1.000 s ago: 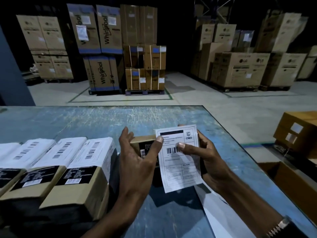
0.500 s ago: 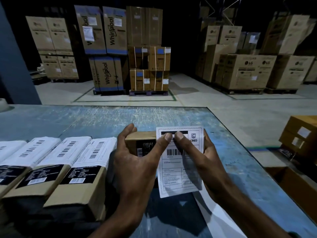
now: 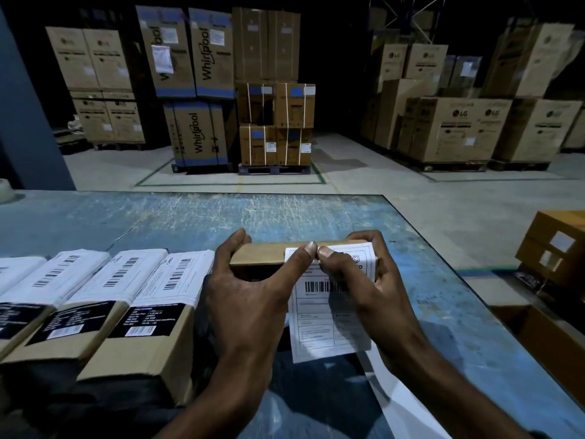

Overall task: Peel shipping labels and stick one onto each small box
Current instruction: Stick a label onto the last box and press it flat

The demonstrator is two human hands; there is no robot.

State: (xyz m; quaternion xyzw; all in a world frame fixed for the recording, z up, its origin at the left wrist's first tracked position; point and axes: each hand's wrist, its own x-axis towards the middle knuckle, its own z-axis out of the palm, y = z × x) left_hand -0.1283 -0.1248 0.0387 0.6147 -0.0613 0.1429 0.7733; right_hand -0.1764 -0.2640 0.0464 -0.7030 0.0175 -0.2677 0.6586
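Note:
A small brown box [image 3: 262, 255] stands on the blue table [image 3: 158, 217] in front of me. My left hand [image 3: 250, 299] grips its left end, thumb pressing the top edge of a white shipping label [image 3: 326, 315]. My right hand [image 3: 364, 280] curls round the box's right end, its thumb pressing the label's top next to the left thumb. The label's upper strip lies over the box top; the rest hangs down the near face. To the left lie three small boxes [image 3: 148, 315] with white labels stuck on top.
A white backing sheet [image 3: 408, 403] lies on the table below my hands. Brown cartons [image 3: 557, 245] and an open carton [image 3: 544, 340] sit on the floor right of the table. Stacks of large cartons [image 3: 196, 90] on pallets fill the warehouse behind.
The label moved up from in front of the box until its top edge folded onto the box top. Both thumbs came together on that edge. The camera moved closer.

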